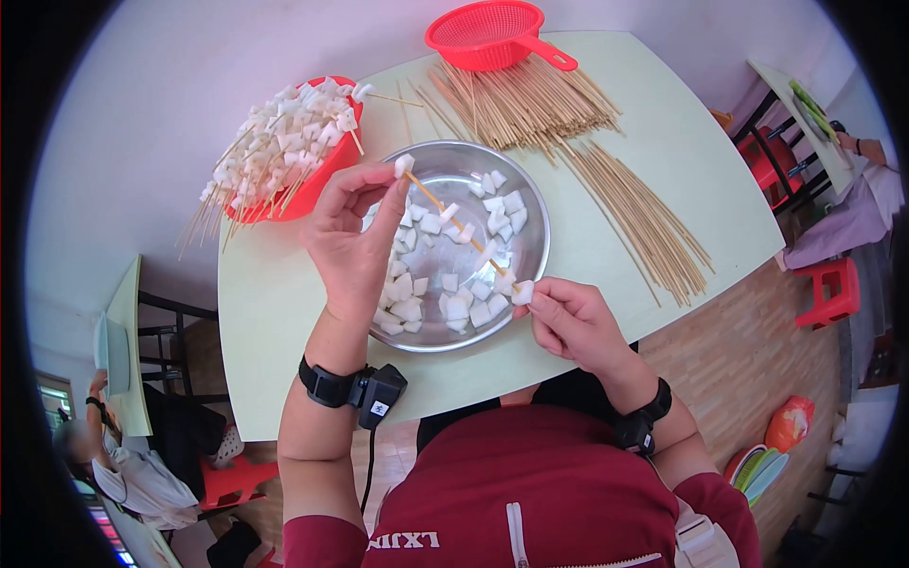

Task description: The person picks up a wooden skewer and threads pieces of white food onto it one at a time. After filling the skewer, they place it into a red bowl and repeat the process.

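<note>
A wooden skewer (428, 196) slants over a round metal bowl (532, 312), with several white chunks spaced along it. My left hand (355, 227) pinches a white chunk (404, 165) at the skewer's upper end. At its lower end, my right hand (575, 325) has thumb and finger closed on another white chunk (523, 292). Loose white pieces (407, 309) lie in the bowl beneath both hands.
A red basin (327, 168) heaped with filled skewers stands at the back left. Bare skewers (530, 99) and a red strainer (485, 26) lie at the back; more skewers (644, 213) lie right. People (142, 483) sit at other tables.
</note>
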A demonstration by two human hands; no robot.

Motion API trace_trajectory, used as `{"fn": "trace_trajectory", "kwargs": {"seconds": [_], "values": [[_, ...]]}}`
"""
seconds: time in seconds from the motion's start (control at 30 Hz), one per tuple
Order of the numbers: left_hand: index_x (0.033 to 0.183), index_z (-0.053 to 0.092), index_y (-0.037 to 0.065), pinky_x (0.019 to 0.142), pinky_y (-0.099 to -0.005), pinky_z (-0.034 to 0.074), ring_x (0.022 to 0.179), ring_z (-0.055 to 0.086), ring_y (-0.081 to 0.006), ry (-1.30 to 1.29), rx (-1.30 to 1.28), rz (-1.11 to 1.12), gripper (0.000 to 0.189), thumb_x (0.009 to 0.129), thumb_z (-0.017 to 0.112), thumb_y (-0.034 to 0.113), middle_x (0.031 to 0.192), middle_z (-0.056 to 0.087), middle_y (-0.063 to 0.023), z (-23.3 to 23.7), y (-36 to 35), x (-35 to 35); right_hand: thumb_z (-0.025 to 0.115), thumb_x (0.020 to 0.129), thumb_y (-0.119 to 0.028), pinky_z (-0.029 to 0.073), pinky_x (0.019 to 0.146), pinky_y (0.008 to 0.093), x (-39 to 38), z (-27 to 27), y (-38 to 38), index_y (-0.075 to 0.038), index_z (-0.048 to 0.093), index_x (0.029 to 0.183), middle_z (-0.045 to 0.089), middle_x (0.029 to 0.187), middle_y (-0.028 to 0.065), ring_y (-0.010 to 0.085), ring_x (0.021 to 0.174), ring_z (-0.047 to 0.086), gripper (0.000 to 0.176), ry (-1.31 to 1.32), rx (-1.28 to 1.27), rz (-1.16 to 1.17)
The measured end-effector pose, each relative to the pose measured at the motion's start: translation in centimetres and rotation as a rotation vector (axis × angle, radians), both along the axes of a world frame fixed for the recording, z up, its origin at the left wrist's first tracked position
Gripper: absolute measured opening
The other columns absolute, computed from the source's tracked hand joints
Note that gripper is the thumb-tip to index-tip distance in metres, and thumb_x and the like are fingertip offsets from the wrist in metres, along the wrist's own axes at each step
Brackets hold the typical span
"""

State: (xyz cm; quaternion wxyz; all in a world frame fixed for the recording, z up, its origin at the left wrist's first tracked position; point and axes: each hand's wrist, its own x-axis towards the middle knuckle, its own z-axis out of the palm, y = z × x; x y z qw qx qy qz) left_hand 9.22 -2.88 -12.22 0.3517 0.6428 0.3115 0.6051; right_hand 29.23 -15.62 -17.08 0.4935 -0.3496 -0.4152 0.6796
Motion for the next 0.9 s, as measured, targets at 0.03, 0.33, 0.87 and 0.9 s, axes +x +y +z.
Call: {"fn": "trace_trajectory", "kwargs": {"seconds": [0.03, 0.33, 0.87, 0.9], "values": [[0.094, 0.060, -0.003, 0.080, -0.0236, 0.050, 0.085, 0.060, -0.0113, 0.002, -0.010, -0.010, 0.016, 0.080, 0.066, -0.004, 0.093, 0.062, -0.0068, 0.0, 0.0, 0.0, 0.047, 0.096, -0.014, 0.030, 0.044, 0.0178, 0.2, 0.0, 0.1, 0.003, 0.057, 0.098, 0.045, 0.055, -0.0032, 0.0016, 0.048, 0.038, 0.019, 0.000, -0.001, 0.000], [0.093, 0.060, -0.004, 0.078, -0.0236, 0.051, 0.083, 0.060, -0.0110, 0.017, -0.002, -0.009, 0.015, 0.080, 0.065, -0.005, 0.091, 0.062, -0.0068, -0.2, 0.0, 0.1, 0.042, 0.098, -0.017, 0.029, 0.046, 0.0180, -0.7, -0.3, 0.0, 0.002, 0.057, 0.098, 0.042, 0.056, -0.0040, 0.0022, 0.048, 0.035, 0.025, -0.226, 0.143, -0.136], [0.091, 0.062, -0.003, 0.077, -0.0237, 0.051, 0.083, 0.062, -0.0120, 0.054, -0.026, -0.014, 0.013, 0.078, 0.066, -0.005, 0.090, 0.063, -0.0059, -1.1, 0.2, -0.2, 0.042, 0.098, -0.020, 0.028, 0.045, 0.0178, -0.7, -1.1, -0.4, 0.000, 0.056, 0.095, 0.042, 0.056, -0.0042, 0.0024, 0.047, 0.034, 0.024, -0.095, 0.056, -0.051], [0.090, 0.062, -0.002, 0.077, -0.0238, 0.051, 0.083, 0.062, -0.0117, 0.064, -0.009, 0.000, 0.014, 0.078, 0.066, -0.005, 0.090, 0.063, -0.0057, -1.1, 0.4, 0.0, 0.044, 0.097, -0.019, 0.029, 0.046, 0.0180, -1.1, -1.0, -0.3, -0.001, 0.057, 0.095, 0.043, 0.057, -0.0040, 0.0026, 0.049, 0.036, 0.022, -0.158, 0.061, -0.085]]}}
